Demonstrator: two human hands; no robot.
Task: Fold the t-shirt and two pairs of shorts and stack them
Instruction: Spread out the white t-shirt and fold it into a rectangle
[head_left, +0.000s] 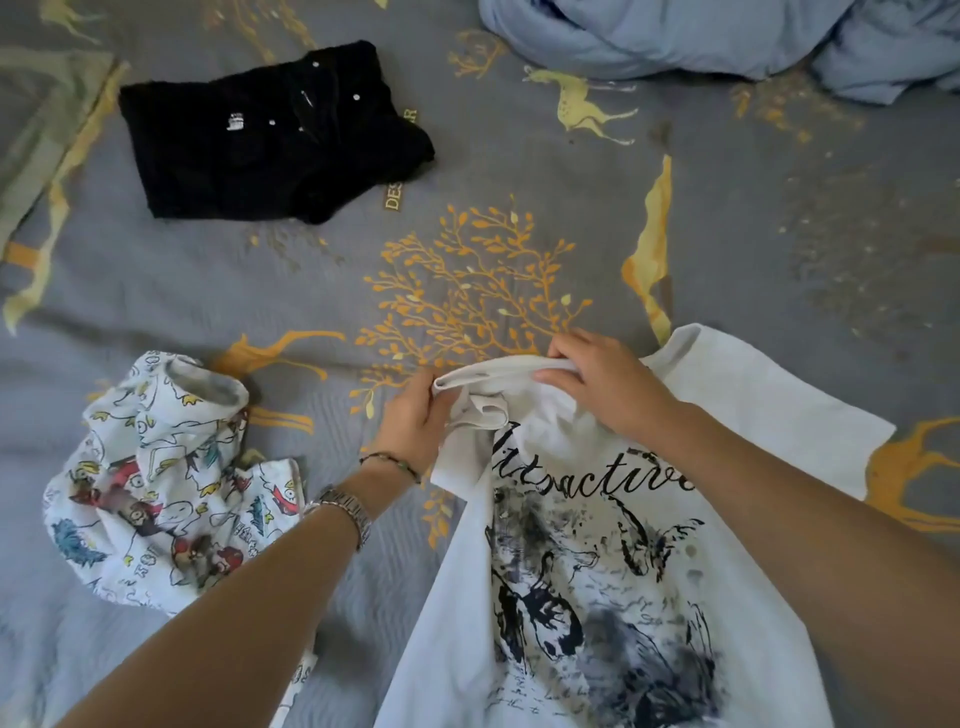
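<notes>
T-shirt being spread: left hand and right hand pinch its collar; next, flatten it beyond both hands.

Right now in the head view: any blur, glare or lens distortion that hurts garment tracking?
Head view: soft, even light, no glare; wide-angle bowing at the edges. Black denim shorts lose detail in the dark. White printed t-shirt and cartoon-print white shorts read clearly; both hands' grip on the collar is slightly soft.

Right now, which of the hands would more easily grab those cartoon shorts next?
Probably the left hand: the cartoon-print shorts lie crumpled on its side, beside that forearm. The right hand would have to cross the t-shirt both hands are gripping.
</notes>
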